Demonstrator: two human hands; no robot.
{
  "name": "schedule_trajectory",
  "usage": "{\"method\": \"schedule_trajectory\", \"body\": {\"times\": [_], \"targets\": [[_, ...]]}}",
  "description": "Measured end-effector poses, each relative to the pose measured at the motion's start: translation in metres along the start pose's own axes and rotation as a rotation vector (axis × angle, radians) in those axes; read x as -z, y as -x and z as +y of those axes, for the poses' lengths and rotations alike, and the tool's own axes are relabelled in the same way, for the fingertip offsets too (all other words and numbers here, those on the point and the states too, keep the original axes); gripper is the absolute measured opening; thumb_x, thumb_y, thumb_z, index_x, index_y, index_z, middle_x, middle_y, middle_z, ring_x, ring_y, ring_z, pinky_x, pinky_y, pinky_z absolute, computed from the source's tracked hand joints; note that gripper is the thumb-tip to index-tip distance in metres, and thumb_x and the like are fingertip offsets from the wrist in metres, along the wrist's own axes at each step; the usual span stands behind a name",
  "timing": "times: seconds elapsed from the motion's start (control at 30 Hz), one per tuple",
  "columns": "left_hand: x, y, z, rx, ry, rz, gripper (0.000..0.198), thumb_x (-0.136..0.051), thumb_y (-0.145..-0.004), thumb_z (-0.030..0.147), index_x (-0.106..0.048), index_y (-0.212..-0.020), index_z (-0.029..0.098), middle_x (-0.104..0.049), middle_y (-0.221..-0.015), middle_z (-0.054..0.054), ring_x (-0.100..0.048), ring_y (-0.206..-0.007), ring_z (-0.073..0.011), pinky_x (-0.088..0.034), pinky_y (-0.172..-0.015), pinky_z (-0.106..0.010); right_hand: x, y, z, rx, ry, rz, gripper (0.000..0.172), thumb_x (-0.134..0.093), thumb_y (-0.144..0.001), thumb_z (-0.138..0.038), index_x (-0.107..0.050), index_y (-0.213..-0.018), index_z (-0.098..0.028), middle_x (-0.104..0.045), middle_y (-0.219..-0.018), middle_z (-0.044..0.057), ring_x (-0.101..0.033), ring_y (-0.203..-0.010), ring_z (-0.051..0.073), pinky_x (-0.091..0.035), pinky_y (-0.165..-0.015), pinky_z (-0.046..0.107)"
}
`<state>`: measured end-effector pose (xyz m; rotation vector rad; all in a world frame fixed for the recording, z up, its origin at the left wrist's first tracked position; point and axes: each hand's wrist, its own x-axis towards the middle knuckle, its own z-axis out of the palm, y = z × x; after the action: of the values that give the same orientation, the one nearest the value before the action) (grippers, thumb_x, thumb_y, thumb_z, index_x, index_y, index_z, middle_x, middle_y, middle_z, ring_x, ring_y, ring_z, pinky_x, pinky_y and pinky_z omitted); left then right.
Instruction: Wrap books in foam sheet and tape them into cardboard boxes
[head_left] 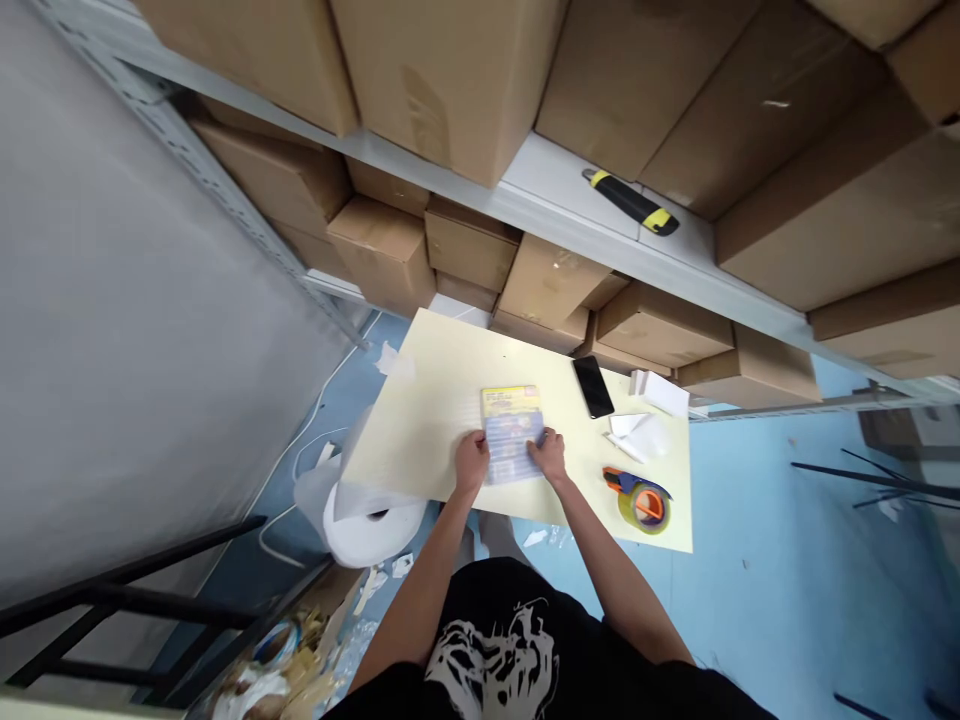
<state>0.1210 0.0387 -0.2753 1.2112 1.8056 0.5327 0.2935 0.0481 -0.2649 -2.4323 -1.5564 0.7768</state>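
Both my hands rest on a flat retail package [511, 432] with a yellow top and a blue printed face, which lies on a pale yellow table [442, 400]. My left hand [472, 462] grips its lower left edge, and my right hand [550, 455] grips its right edge. A thin translucent foam sheet [409, 450] runs from a white foam roll [367, 522] across the table, and the package seems to lie on it. Part of the package is hidden under my fingers.
A black smartphone [593, 386], white paper pieces [630, 437] and an orange tape dispenser [639, 502] lie on the table's right side. Metal shelves with cardboard boxes [551, 280] stand behind it, a yellow-and-black box cutter [631, 201] on one shelf.
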Motion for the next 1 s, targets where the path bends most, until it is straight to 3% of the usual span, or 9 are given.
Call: {"method": "schedule_trajectory", "body": {"times": [0.13,0.27,0.37,0.47,0.53,0.63,0.8,0.87,1.0], "targets": [[0.005,0.010,-0.014,-0.060,0.010,0.024,0.026,-0.043,-0.084,0.015,-0.063,-0.101,0.018,-0.069,-0.104,-0.006,-0.064,-0.097,-0.0177,-0.050,-0.087,-0.031,0.015,0.012,0.002,0.094,-0.038,0.028,0.040,-0.061,-0.071,-0.023,-0.058,-0.108,-0.011,-0.061,-0.100,0.014,-0.059,-0.097,0.027,-0.046,-0.089,0.038],[0.021,0.023,-0.032,-0.093,-0.028,0.068,0.026,-0.042,-0.082,0.019,-0.063,-0.096,0.017,-0.070,-0.100,-0.008,-0.066,-0.093,-0.0204,-0.052,-0.088,-0.036,0.054,0.027,-0.013,0.253,-0.103,0.114,0.032,-0.053,-0.075,-0.016,-0.060,-0.105,-0.011,-0.062,-0.095,0.014,-0.061,-0.091,0.025,-0.050,-0.082,0.039],[0.037,0.031,-0.048,-0.109,-0.068,0.096,0.027,-0.041,-0.081,0.022,-0.063,-0.095,0.015,-0.070,-0.099,-0.010,-0.067,-0.092,-0.0216,-0.053,-0.086,-0.037,0.110,0.024,-0.042,0.424,-0.167,0.192,0.031,-0.042,-0.084,-0.017,-0.058,-0.111,-0.015,-0.062,-0.100,0.011,-0.061,-0.088,0.020,-0.051,-0.081,0.035],[0.051,0.038,-0.061,-0.120,-0.115,0.119,0.029,-0.038,-0.082,0.023,-0.062,-0.096,0.016,-0.069,-0.100,-0.010,-0.067,-0.092,-0.0227,-0.053,-0.085,-0.039,0.185,0.001,-0.089,0.584,-0.191,0.303,0.032,-0.040,-0.090,-0.024,-0.054,-0.119,-0.019,-0.060,-0.108,0.009,-0.057,-0.100,0.020,-0.045,-0.091,0.037],[0.056,0.042,-0.067,-0.130,-0.149,0.129,0.030,-0.037,-0.083,0.023,-0.062,-0.097,0.016,-0.069,-0.101,-0.010,-0.066,-0.094,-0.0237,-0.052,-0.086,-0.040,0.233,-0.024,-0.126,0.753,-0.082,0.540,0.035,-0.039,-0.092,-0.025,-0.050,-0.124,-0.018,-0.057,-0.117,0.012,-0.051,-0.112,0.022,-0.041,-0.096,0.041],[0.057,0.048,-0.068,-0.154,-0.201,0.129,0.028,-0.039,-0.082,0.020,-0.062,-0.097,0.016,-0.068,-0.101,-0.010,-0.063,-0.099,-0.0240,-0.049,-0.090,-0.040,0.284,-0.070,-0.178,0.771,0.121,0.734,0.043,-0.040,-0.092,-0.024,-0.041,-0.133,-0.010,-0.044,-0.135,0.019,-0.036,-0.128,0.027,-0.031,-0.104,0.048],[0.054,0.054,-0.066,-0.166,-0.282,0.116,0.025,-0.043,-0.082,0.014,-0.062,-0.099,0.016,-0.067,-0.101,-0.010,-0.061,-0.101,-0.0215,-0.046,-0.093,-0.036,0.307,-0.127,-0.209,0.563,0.254,0.582,0.049,-0.043,-0.092,-0.024,-0.036,-0.133,0.002,-0.042,-0.135,0.027,-0.029,-0.133,0.030,-0.010,-0.107,0.057],[0.055,0.054,-0.067,-0.160,-0.304,0.114,0.024,-0.044,-0.083,0.013,-0.062,-0.100,0.016,-0.067,-0.101,-0.009,-0.061,-0.101,-0.0206,-0.046,-0.092,-0.035,0.308,-0.137,-0.205,0.531,0.237,0.526,0.045,-0.042,-0.093,-0.025,-0.042,-0.127,0.005,-0.049,-0.125,0.029,-0.037,-0.127,0.032,-0.013,-0.104,0.060],[0.068,0.050,-0.068,-0.153,-0.340,0.119,0.023,-0.044,-0.085,0.013,-0.060,-0.100,0.016,-0.066,-0.101,-0.008,-0.060,-0.099,-0.0196,-0.046,-0.091,-0.033,0.318,-0.138,-0.198,0.571,0.132,0.459,0.025,-0.047,-0.090,-0.024,-0.052,-0.112,-0.013,-0.047,-0.124,0.021,-0.038,-0.124,0.035,-0.028,-0.097,0.062]]}}
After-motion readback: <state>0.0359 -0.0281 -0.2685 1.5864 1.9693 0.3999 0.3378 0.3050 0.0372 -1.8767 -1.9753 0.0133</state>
